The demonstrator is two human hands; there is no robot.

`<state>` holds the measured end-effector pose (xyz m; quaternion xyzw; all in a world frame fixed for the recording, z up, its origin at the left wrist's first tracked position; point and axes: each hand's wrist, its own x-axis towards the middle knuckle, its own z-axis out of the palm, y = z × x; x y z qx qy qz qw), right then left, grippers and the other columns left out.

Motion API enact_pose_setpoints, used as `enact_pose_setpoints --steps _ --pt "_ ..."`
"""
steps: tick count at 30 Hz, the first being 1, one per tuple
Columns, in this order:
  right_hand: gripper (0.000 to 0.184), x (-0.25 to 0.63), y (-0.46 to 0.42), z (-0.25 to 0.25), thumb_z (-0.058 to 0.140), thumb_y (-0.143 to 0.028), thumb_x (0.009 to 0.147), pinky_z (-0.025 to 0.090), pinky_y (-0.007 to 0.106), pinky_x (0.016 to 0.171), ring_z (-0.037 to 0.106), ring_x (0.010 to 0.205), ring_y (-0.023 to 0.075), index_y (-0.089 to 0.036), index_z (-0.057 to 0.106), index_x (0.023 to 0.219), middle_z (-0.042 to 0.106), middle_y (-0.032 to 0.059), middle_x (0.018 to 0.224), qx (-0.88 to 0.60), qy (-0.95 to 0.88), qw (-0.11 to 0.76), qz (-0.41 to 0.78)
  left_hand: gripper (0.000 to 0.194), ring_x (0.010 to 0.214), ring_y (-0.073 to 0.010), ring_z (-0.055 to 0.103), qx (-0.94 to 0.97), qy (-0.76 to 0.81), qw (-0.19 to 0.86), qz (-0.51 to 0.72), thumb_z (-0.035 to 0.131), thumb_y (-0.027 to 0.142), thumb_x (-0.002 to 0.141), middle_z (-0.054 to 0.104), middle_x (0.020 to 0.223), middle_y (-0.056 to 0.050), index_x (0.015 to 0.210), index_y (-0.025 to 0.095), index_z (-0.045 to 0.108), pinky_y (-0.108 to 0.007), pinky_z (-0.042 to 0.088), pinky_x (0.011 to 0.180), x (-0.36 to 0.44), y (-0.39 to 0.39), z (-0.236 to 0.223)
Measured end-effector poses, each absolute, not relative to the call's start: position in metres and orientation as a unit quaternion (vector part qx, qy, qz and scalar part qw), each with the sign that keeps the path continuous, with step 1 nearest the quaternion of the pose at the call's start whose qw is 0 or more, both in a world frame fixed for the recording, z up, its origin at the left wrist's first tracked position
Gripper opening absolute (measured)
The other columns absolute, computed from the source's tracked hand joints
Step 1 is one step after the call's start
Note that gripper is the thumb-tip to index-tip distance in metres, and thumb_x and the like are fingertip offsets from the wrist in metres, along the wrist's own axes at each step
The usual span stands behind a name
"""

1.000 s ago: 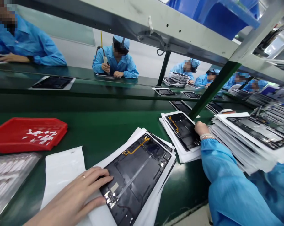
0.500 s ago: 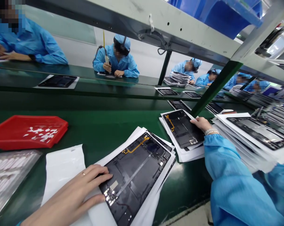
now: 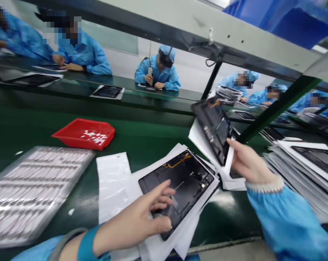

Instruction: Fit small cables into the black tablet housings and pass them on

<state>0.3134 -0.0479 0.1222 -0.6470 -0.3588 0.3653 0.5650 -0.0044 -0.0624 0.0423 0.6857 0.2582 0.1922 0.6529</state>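
My right hand [image 3: 246, 161] grips a black tablet back housing [image 3: 215, 127] by its edge. The housing is tilted up, blurred, with a white sheet [image 3: 200, 141] behind it. Below lies a stack of white sheets, partly hidden by my hand. My left hand [image 3: 144, 214] hovers over or lightly touches another tablet housing [image 3: 180, 181], fingers apart and nothing in them. That one rests on white sheets at the front middle, an orange flex cable [image 3: 178, 162] at its far end. I cannot tell whether the fingertips touch it.
A red tray [image 3: 82, 127] with small white pieces and a clear tray of rowed parts [image 3: 41, 188] stand left. A white bag [image 3: 113, 181] lies beside my left arm. Right, stacked housings and sheets [image 3: 302, 181]; a green post [image 3: 278, 108] stands close behind. Co-workers sit across the bench.
My right hand has lifted the tablet housing and its white sheet off the right stack and tilted them. My left hand has shifted over the middle housing. The view has swung left.
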Motion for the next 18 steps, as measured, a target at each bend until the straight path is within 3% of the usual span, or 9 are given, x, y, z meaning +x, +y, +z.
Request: enact_pose_setpoints --steps 3,8,11,14,16,18 --pt "0.023 0.258 -0.092 0.087 0.068 -0.029 0.078 0.057 0.03 0.062 0.066 0.07 0.0192 -0.017 0.064 0.096 0.071 0.0059 0.084 -0.617 -0.223 0.554 0.512 0.08 0.113 -0.0264 0.056 0.542 0.228 0.775 0.233 0.06 0.063 0.079 0.052 0.132 -0.013 0.142 0.024 0.032 -0.043 0.046 0.096 0.0 -0.071 0.046" --pt "0.027 0.216 -0.143 0.053 0.08 -0.032 0.068 0.052 0.02 0.05 0.059 0.055 0.0104 -0.016 0.061 0.079 0.064 -0.0012 0.068 -0.603 -0.182 0.475 0.614 0.05 0.097 -0.0224 0.062 0.45 0.326 0.761 0.334 0.06 0.048 0.083 0.064 0.116 -0.009 0.123 0.018 0.053 -0.035 0.049 0.085 -0.009 -0.057 0.046" --pt "0.039 0.216 -0.154 0.048 0.072 -0.049 0.073 0.044 0.018 0.042 0.052 0.043 0.0079 -0.015 0.057 0.064 0.06 0.0002 0.054 -0.626 -0.207 0.373 0.653 0.042 0.073 -0.0168 0.063 0.55 0.37 0.689 0.292 0.051 0.047 0.086 0.067 0.093 -0.006 0.114 0.015 0.054 -0.029 0.051 0.069 -0.018 -0.044 0.034" --pt "0.053 0.228 -0.159 0.047 0.061 -0.063 0.076 0.035 0.016 0.039 0.048 0.036 0.0068 -0.014 0.055 0.057 0.053 0.0005 0.041 -0.642 -0.251 0.276 0.669 0.039 0.043 -0.0122 0.05 0.66 0.434 0.582 0.195 0.039 0.046 0.09 0.057 0.061 0.002 0.107 0.015 0.055 -0.023 0.039 0.045 -0.029 -0.035 0.028" --pt "0.058 0.24 -0.161 0.045 0.057 -0.069 0.075 0.032 0.016 0.038 0.043 0.031 0.0065 -0.014 0.056 0.056 0.044 -0.0024 0.033 -0.652 -0.273 0.251 0.661 0.036 0.043 -0.0132 0.048 0.689 0.467 0.523 0.185 0.045 0.045 0.088 0.051 0.054 0.004 0.105 0.015 0.058 -0.023 0.035 0.045 -0.041 -0.033 0.032" --pt "0.059 0.255 -0.163 0.043 0.056 -0.072 0.073 0.033 0.018 0.039 0.04 0.03 0.0069 -0.015 0.056 0.054 0.038 -0.0041 0.029 -0.67 -0.302 0.251 0.63 0.032 0.056 -0.0157 0.054 0.727 0.501 0.423 0.206 0.05 0.042 0.088 0.057 0.061 0.001 0.106 0.017 0.059 -0.024 0.036 0.053 -0.059 -0.038 0.04"
